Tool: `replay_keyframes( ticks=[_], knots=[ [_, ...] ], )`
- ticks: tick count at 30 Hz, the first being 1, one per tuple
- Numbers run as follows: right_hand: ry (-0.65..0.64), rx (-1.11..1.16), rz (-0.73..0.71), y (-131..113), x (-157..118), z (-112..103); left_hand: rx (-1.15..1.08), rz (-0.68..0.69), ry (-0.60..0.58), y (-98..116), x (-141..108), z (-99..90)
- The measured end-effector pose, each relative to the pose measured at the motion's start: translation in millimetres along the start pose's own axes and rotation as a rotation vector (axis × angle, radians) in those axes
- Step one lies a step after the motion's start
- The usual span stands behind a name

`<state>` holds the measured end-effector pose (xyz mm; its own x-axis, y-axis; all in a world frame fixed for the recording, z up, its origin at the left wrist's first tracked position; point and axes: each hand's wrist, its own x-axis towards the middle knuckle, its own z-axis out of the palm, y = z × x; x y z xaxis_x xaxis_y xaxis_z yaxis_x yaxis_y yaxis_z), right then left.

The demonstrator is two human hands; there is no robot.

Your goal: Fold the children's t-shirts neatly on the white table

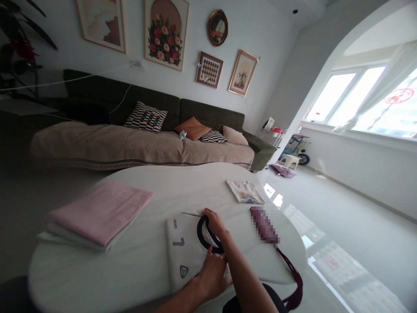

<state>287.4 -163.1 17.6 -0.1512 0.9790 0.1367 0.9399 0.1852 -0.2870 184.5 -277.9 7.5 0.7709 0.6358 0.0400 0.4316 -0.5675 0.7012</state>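
Observation:
A folded white shirt with a black collar, a dark "7" and a triangle print lies on the white table in front of me. My right hand is at the far side of the collar, its fingers bent over the fabric there. Nearer to me, my left hand is curled on the near edge of the collar, one finger along the black band. Both hands hold the shirt; parts of its right side are hidden under my hands and forearms.
A folded pink cloth on white fabric lies at the table's left. Toward the right are a small folded printed cloth and a purple pixelated item with a dark strap. Behind the table stands a covered sofa.

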Motion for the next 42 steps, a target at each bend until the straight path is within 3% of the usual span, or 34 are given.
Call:
replay_keyframes(
  ticks=[3, 6, 9, 12, 15, 18, 20, 22, 24, 27, 32, 39, 42],
  knots=[
    [0.077, 0.046, -0.010, -8, 2, -14, 0.000, 0.164, -0.066, -7, 20, -26.2],
    [0.219, 0.099, 0.122, -12, -32, -16, 0.164, 0.010, 0.110, -53, 16, -62.8],
    [0.235, 0.079, 0.328, -25, -86, 15, 0.339, -0.263, 0.242, -108, 2, -81.3],
    [0.074, 0.009, 0.373, -42, -121, 56, 0.436, -0.324, 0.253, -139, -7, -77.3],
    [-0.017, -0.013, 0.260, -38, -121, 63, 0.484, -0.383, 0.310, -135, -14, -63.8],
    [-0.118, -0.005, 0.106, -15, -104, 35, 0.479, -0.479, 0.338, -113, -29, -50.4],
    [-0.120, -0.020, 0.069, 0, -99, 14, 0.432, -0.458, 0.335, -100, -45, -43.3],
    [-0.020, -0.039, 0.195, 9, -105, 1, 0.320, -0.423, 0.347, -93, -63, -39.5],
    [0.089, -0.020, 0.430, 8, -120, -2, 0.154, -0.466, 0.381, -91, -76, -39.9],
    [0.115, 0.037, 0.649, -5, -145, 7, -0.018, -0.577, 0.403, -93, -82, -45.5],
    [0.100, 0.065, 0.763, -20, -156, 20, -0.140, -0.654, 0.414, -98, -72, -53.4],
    [0.053, 0.203, 0.791, -1, -144, 13, -0.482, -0.597, 0.359, -92, -61, -62.7],
    [0.055, 0.248, 0.753, 9, -139, 10, -0.770, -0.574, 0.342, -85, -55, -69.4]
  ],
)
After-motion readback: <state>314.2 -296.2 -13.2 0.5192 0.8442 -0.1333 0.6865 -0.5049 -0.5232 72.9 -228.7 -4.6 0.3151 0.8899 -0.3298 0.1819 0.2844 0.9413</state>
